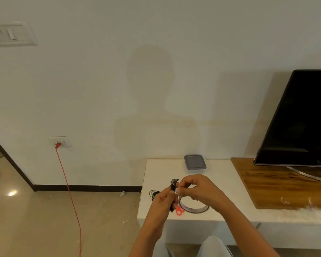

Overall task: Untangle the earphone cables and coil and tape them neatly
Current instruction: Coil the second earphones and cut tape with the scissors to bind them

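Holding earphone cable bundle (173,185) upright above desk (157,173): left hand (162,200) grip curled round its lower part, right hand (197,190) grip pinches its top. On desk below hands lie tape roll (195,209) and red scissors (179,210); second black cable (153,194) just left.

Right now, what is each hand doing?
Left hand: grips the coiled earphone cable.
Right hand: seems to pinch the same cable near its top.

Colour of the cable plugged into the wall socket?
Thin red cable, plug included; head view.
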Available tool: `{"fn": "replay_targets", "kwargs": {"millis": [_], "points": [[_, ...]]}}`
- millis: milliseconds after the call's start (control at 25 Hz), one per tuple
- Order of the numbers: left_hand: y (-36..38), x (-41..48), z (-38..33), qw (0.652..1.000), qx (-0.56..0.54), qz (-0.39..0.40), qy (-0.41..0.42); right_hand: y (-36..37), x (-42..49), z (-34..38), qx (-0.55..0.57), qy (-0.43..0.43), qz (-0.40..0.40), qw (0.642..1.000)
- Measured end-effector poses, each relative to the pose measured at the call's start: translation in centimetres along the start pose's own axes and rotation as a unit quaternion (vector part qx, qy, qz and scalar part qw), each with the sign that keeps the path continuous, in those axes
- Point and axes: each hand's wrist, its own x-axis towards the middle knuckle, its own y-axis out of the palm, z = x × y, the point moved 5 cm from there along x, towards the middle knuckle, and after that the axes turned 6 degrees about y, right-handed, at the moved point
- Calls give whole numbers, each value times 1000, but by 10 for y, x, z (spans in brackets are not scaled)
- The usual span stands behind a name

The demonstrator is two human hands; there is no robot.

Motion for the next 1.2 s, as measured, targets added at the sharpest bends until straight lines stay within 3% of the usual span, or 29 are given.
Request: {"fn": "replay_targets", "kwargs": {"millis": [320,600,880,1000,1200], "points": [[-3,0,-16,977,196,-49,75,-1,12,17,-123,-18,13,992],[-1,1,-14,958,251,-62,120,-2,20,17,-149,35,6,988],[0,-3,-18,962,234,-35,138,-4,23,14,-188,66,-31,979],[-2,-4,-18,985,133,-28,103,-2,21,14,-189,57,-43,979],[-3,1,-4,995,7,-90,30,3,13,14,-207,54,-93,973]]}}
